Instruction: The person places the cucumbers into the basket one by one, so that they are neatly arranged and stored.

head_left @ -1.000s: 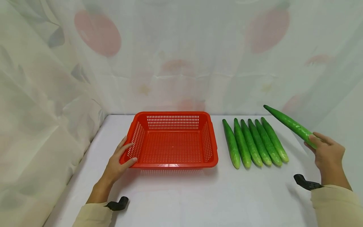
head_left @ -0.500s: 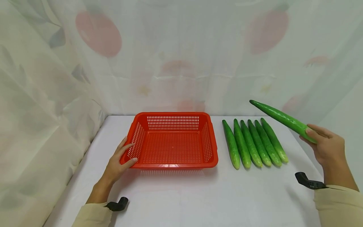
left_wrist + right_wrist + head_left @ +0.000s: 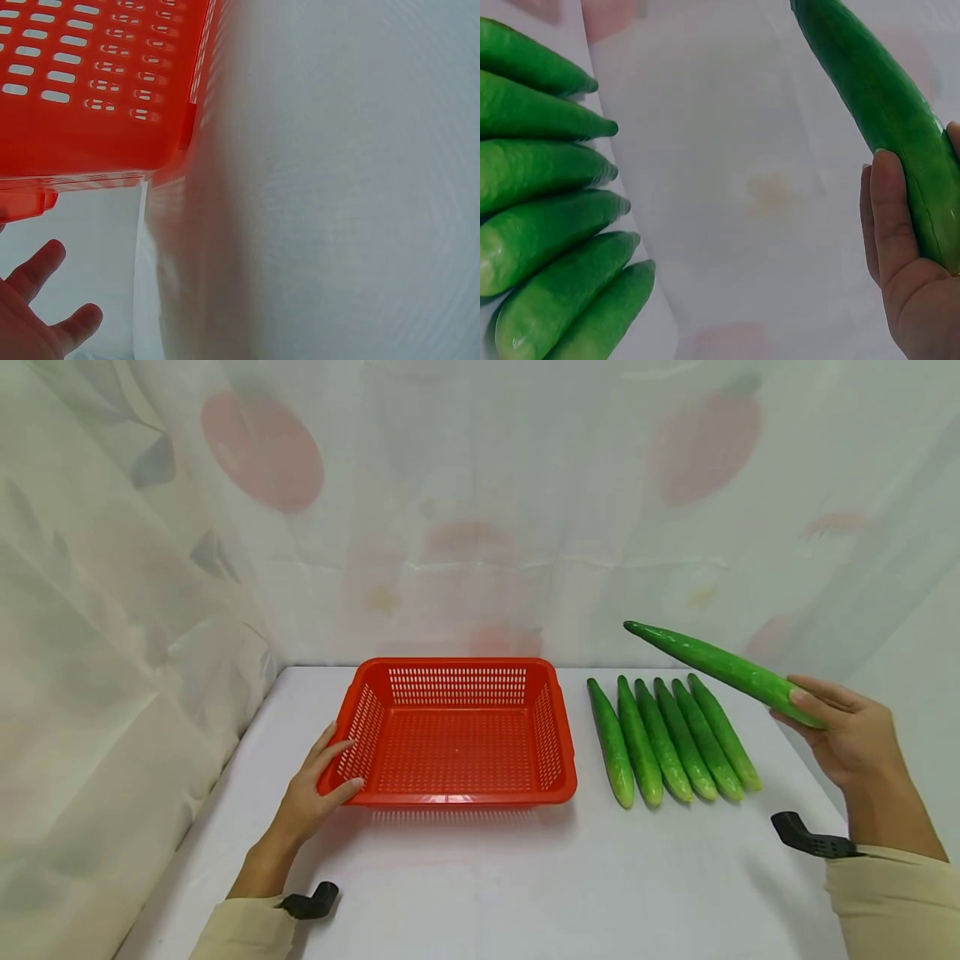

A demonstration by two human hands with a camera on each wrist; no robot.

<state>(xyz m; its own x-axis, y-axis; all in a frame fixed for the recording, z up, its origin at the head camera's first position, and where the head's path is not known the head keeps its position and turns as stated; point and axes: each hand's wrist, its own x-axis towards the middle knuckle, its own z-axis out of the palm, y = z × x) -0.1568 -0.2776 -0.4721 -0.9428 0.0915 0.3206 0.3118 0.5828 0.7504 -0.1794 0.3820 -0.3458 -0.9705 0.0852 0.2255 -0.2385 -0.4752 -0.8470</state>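
While the right hand (image 3: 855, 727) grasps one cucumber (image 3: 708, 660) by its thicker end, thumb pressed against the skin, the left hand (image 3: 311, 789) rests at the left side of a red basket (image 3: 457, 797), its fingers spread and loose, with the thumb and one finger reaching over the rim. The held cucumber is raised off the counter (image 3: 480, 885), tilted so that its dark narrow tip points up and to the left. Perforated and rectangular, the basket sits upright on the white counter, its bare floor visible.

To the basket's right, and apart from it, lies a row of six cucumbers (image 3: 684, 742), dark tips pointing away from the person and paler ends nearer. The leftmost stands slightly off from its neighbours at the tip. Beige sleeves (image 3: 892, 897) cover both forearms, and a black device (image 3: 813, 839) shows at each wrist. Behind the counter hangs a pale curtain (image 3: 480, 485) printed with faded red shapes.
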